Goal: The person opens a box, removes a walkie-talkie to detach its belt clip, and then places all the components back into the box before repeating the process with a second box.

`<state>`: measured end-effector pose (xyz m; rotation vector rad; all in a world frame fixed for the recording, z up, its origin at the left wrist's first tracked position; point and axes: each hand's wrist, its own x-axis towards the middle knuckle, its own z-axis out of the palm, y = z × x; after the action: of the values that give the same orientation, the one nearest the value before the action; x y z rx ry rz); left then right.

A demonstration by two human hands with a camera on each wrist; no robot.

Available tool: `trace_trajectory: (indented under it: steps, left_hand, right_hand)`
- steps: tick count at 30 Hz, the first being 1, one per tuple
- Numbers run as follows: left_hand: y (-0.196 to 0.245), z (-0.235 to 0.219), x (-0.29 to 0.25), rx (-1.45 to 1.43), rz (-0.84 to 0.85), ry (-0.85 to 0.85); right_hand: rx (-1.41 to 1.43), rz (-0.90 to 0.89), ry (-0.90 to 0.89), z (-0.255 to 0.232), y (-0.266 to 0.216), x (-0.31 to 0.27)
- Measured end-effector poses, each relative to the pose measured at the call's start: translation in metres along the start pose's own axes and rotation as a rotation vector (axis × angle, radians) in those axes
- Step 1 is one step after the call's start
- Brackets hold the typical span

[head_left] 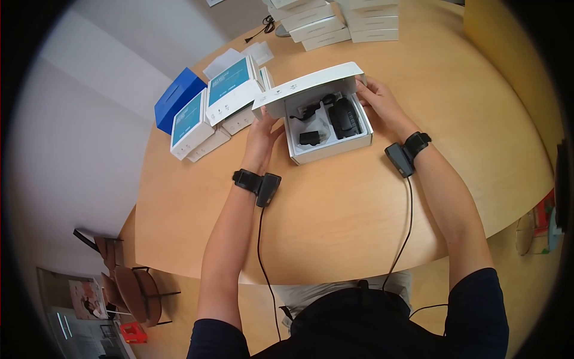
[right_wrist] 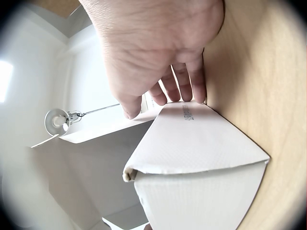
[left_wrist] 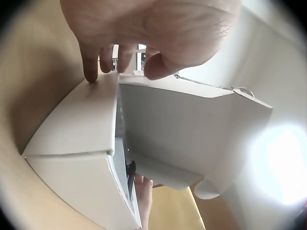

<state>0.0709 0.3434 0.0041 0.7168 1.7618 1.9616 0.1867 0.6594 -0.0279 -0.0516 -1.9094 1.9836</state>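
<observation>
A white box (head_left: 332, 153) sits on the table with its lid (head_left: 314, 82) raised. Inside its tray show a black device (head_left: 344, 118), a small black block (head_left: 310, 138) and dark cable. At the box's left end is my left hand (head_left: 260, 139), its straight fingers touching the side wall and its thumb by the lid's hinge edge. My right hand (head_left: 385, 106) mirrors it at the right end. In the right wrist view its straight fingers (right_wrist: 195, 81) rest against the end wall (right_wrist: 196, 139), and the thumb touches the lid's edge. The lid partly hides the left fingertips in the head view.
Left of the box stand several white boxes with teal tops (head_left: 229, 81) and a blue box (head_left: 177, 99). More white boxes (head_left: 375, 24) are stacked at the back, near a black cable (head_left: 268, 25). A yellow panel (head_left: 514, 66) borders the table's right side.
</observation>
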Motion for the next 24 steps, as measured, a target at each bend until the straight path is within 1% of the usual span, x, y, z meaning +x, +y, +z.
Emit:
trace_trajectory:
  steps: [1,4,7,8,11,14,17,18,20,21,23,24]
  left_hand:
    - [0.002,0.001,-0.002,0.007,-0.004,-0.009]
    - [0.005,0.007,-0.008,0.022,-0.025,0.028]
    - [0.009,0.012,-0.012,0.062,-0.016,0.027]
    - [0.012,0.012,-0.01,0.012,-0.047,0.047]
    - [0.004,0.01,-0.009,0.192,0.091,-0.036]
    - [-0.001,0.007,-0.004,0.339,0.174,-0.037]
    - [-0.005,0.007,-0.002,0.386,0.108,0.001]
    - [-0.007,0.007,-0.003,0.351,0.074,0.024]
    - [-0.004,0.009,-0.008,0.283,0.005,0.069]
    - [-0.002,0.009,-0.007,0.248,0.031,0.047]
    - [0.003,0.007,-0.006,0.18,0.083,0.007]
    - [-0.005,0.0,-0.003,0.165,0.04,-0.014]
  right_hand:
    - [-0.013,-0.005,0.0,0.001,-0.002,-0.001]
    - [0.062,0.038,0.079,0.006,-0.006,-0.004]
    - [0.005,0.059,0.069,0.004,-0.005,-0.004]
    - [-0.041,0.035,0.045,0.003,-0.006,-0.004]
    - [-0.016,0.051,-0.008,-0.001,0.0,0.001]
    - [-0.035,0.032,-0.003,-0.001,0.0,-0.001]
    - [-0.047,0.057,0.021,0.003,-0.002,-0.003]
    - [-0.059,0.07,0.033,0.003,-0.004,-0.004]
    - [0.029,0.006,-0.014,0.003,-0.005,-0.006]
    - [0.075,-0.027,-0.04,0.005,-0.005,-0.006]
    - [0.069,-0.019,-0.046,0.011,-0.019,-0.01]
    - [0.055,0.054,-0.066,0.008,-0.02,-0.01]
